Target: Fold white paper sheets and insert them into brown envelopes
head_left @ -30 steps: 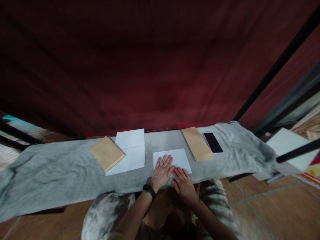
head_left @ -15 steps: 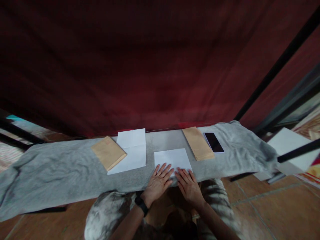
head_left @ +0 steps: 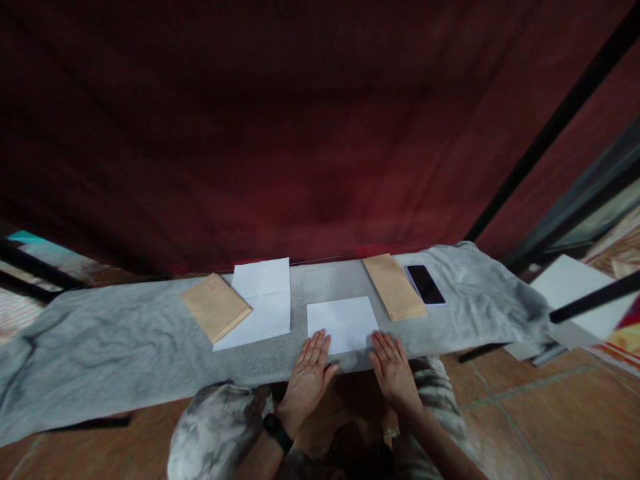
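A white sheet of paper [head_left: 343, 320], small and oblong like a folded sheet, lies flat on the grey cloth in front of me. My left hand [head_left: 311, 370] rests with outstretched fingers over its near left corner. At its near right corner lies my right hand [head_left: 393, 367], fingers stretched forward and flat. Neither hand grips anything. A larger white sheet [head_left: 265, 293] with a crease across it lies to the left, partly under a stack of brown envelopes [head_left: 215, 307]. To the right is another brown envelope stack [head_left: 395, 287].
A phone [head_left: 426, 285] with a dark screen lies right of the brown envelopes. The grey cloth [head_left: 125, 333] covers a long narrow surface, wrinkled at both ends. Behind it hangs a dark red curtain [head_left: 320, 167]. A black bar [head_left: 550, 140] slants up at the right.
My hands have moved apart along the near edge of the small white sheet, the left one outward to the left, the right one to the right. More of the sheet shows now.
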The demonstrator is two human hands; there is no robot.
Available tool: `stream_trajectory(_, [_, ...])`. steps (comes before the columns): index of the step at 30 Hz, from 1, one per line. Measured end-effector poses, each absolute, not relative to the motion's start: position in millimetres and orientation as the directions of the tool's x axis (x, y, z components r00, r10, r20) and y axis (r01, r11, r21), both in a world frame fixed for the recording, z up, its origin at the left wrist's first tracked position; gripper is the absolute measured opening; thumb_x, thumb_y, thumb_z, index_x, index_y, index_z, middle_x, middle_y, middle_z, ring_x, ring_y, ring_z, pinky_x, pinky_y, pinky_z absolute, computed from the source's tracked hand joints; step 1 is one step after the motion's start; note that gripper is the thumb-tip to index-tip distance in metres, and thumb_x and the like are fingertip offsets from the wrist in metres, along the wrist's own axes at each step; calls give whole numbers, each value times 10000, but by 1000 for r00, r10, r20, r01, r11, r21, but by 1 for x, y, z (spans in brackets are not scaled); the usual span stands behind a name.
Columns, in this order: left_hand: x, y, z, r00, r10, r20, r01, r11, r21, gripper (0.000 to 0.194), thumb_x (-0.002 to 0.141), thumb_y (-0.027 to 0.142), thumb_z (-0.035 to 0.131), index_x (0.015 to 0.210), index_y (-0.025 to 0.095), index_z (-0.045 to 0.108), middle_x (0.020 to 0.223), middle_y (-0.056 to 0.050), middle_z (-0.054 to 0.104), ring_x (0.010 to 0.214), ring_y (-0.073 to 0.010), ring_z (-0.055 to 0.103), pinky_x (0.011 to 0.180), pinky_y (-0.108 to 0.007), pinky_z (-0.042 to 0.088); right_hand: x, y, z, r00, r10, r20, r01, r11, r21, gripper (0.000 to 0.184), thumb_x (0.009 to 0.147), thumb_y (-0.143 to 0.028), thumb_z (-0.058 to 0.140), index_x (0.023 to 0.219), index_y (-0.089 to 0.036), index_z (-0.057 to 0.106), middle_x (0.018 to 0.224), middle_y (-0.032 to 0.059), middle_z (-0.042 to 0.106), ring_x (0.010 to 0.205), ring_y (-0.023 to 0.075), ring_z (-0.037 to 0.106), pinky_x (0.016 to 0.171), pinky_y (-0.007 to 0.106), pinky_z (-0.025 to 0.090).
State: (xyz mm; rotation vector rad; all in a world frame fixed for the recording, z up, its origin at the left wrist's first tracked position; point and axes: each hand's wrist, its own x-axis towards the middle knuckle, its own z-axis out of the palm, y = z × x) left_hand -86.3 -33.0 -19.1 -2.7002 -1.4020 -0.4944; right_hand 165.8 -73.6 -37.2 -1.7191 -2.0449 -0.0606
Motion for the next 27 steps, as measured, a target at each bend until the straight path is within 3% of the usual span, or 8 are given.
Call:
stream_trajectory(2, [-83,-34,-21,520,794,315,815,-572,96,631,993,364,442,1556,173,229,1574,-136,356,1457,-251,327,1153,-470,382,153,-62,-31,-82,929,360,930,201,-308,498,1045,-350,302,1489,-158,416,1485,106,493,1398,257,423,1165,495,313])
stream_trajectory(8, [-76,-36,-31,492,813,311,848,-528,41,605,968,333,480,1523,152,319,1564,-169,362,1452,-286,329,1157,-508,363,95,-11,-19,-219,922,321,871,333,-361,500,1042,-351,285,1469,-148,450,1500,116,471,1425,240,382,1163,471,328])
stream_trajectory(12, [-77,-35,-34,501,811,302,844,-536,41,586,973,358,462,1505,137,355,1550,-175,385,1439,-294,354,1144,-510,383,77,8,-26,-232,935,267,899,311,-307,497,1046,-341,278,1434,-114,491,1513,110,453,1410,236,405,1173,434,310])
stream_trajectory(17, [-75,-35,-30,480,827,294,852,-519,71,581,980,345,452,1519,164,331,1567,-149,364,1458,-284,316,1162,-511,359,96,12,-38,-210,931,299,934,282,-220,484,1030,-334,355,1485,-184,425,1539,74,419,1412,229,400,1172,437,295])
stream_trajectory(21, [-75,-37,-29,453,839,301,859,-501,106,563,994,354,426,1514,158,339,1556,-142,390,1455,-268,329,1158,-484,374,125,8,-44,-150,925,350,960,221,-174,523,1022,-334,372,1525,-192,351,1541,97,407,1408,249,405,1167,462,277])
stream_trajectory(27, [-54,-24,-31,433,848,306,850,-497,174,521,1026,361,329,1499,146,370,1512,-145,459,1428,-257,385,1154,-496,373,148,0,-53,-129,913,387,974,190,-125,539,1022,-355,370,1517,-142,364,1543,136,398,1394,272,420,1165,461,260])
